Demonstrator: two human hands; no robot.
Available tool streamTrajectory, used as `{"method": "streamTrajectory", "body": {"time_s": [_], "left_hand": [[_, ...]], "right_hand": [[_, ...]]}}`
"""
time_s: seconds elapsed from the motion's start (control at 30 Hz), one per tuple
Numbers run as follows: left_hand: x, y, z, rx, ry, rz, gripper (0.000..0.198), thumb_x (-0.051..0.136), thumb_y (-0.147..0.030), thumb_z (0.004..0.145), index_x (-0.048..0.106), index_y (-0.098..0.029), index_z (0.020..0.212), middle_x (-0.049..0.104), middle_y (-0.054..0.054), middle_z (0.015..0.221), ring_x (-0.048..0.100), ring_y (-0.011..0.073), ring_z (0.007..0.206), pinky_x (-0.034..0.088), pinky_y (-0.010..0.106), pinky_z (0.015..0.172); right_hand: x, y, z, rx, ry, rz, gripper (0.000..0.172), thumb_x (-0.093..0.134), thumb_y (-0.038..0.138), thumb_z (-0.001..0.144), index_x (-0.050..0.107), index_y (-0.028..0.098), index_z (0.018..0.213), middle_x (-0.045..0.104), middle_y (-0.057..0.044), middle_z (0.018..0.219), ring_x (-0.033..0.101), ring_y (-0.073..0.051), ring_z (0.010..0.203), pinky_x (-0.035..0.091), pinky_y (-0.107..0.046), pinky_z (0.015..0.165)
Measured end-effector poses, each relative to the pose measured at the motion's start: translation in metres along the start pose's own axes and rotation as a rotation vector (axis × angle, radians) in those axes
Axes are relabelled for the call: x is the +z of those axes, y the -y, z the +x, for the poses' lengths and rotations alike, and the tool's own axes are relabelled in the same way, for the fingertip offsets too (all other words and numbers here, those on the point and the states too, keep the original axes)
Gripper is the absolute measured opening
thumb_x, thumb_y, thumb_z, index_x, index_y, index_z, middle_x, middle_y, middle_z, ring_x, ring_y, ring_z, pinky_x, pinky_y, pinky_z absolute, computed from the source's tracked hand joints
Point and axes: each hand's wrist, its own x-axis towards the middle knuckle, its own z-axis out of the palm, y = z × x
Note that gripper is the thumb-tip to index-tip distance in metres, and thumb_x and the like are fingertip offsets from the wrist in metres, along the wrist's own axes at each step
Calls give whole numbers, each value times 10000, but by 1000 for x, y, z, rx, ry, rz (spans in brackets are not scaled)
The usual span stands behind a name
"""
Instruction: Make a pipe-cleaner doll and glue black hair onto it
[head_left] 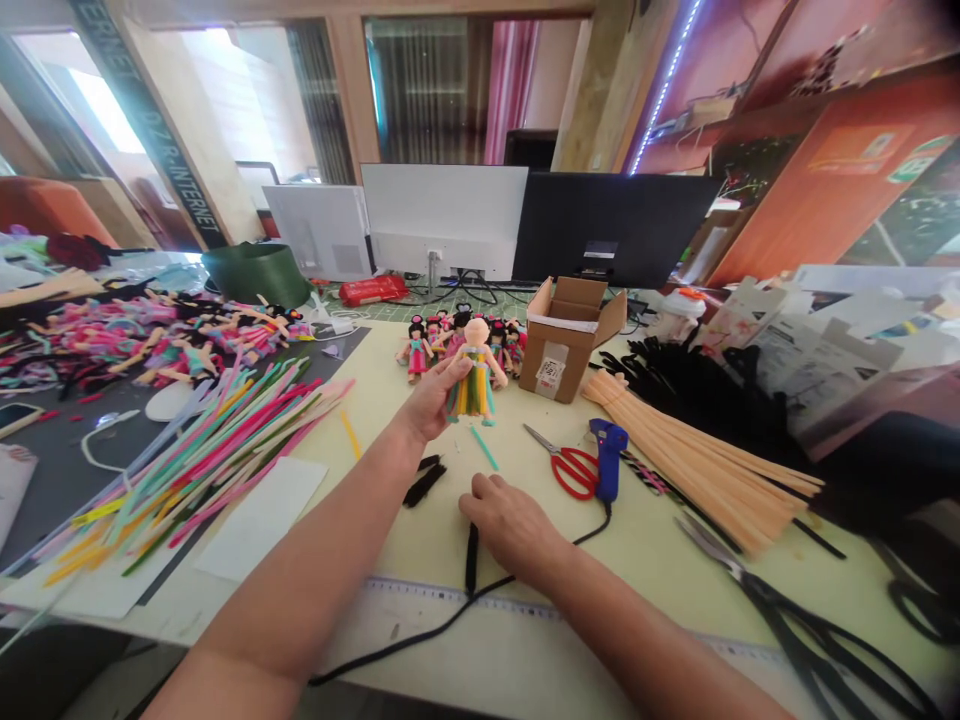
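Looking at a long pale counter [487,655] topped with a pale yellow sheet [431,540], probably for a clean, light work area. Got a fanned bundle of peach fuzzy strips [697,450] on the right and a loose multicoloured bundle of fuzzy strips [217,445] on the left, likely sorted by colour. Parked at the back: open brown cardboard box [559,350], presumably out of the way. Laid near the right hand [514,525]: blue plastic glue gun [609,460] right beside red-handled metal scissors [556,453], likely for quick reach. Holding the small fuzzy-strip doll [474,385] upright above the sheet in the left hand [429,408], grip closed on its side, probably to keep the dress in view. Right grip lower, fingers curled over a short black fuzzy strip [471,560]; can't tell if gripping it.

Doll look: striped dress in yellow and green, turquoise low at the sides, peach arms, round peach head without hair, unlike the black-haired dolls [416,350] behind. Can't tell front from back.
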Motion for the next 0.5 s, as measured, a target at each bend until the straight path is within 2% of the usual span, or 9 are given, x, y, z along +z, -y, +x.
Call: {"method": "streamTrajectory", "body": {"time_s": [0.13,0.27,0.37,0.43,0.5], "left_hand": [[-2,7,0,7,-24,-53,173,688,-257,784,629,-130,886,662,5,678,629,113,548,519,210,536],[-5,16,-4,4,-70,-129,166,691,-245,782,628,-135,890,661,-9,674,618,100,523,517,198,503],[-9,21,-8,2,-103,-165,176,677,-266,797,629,-139,909,673,-6,689,627,113,522,532,223,489],[-11,24,-10,-4,-126,-204,169,662,-283,813,626,-147,907,675,-10,686,635,122,525,536,237,478],[-11,28,-11,-10,-148,-242,163,650,-294,824,623,-158,911,676,-19,679,637,122,518,534,237,471]], "right_hand": [[-13,-25,-2,23,-47,-50,231,499,15,804,606,219,781,609,-52,848,531,-201,742,349,-277,550],[-31,-55,-9,122,-129,-55,261,445,47,839,617,220,933,602,-56,948,560,-211,839,403,-280,640],[-42,-77,-29,280,-245,-28,194,427,155,896,591,199,989,601,-75,967,579,-206,822,429,-303,691],[-46,-87,-47,436,-349,49,134,465,276,911,587,219,920,613,-46,898,586,-190,764,430,-298,672],[-46,-92,-59,510,-406,109,148,494,341,900,586,229,872,622,-27,831,586,-185,726,425,-295,653]]}}
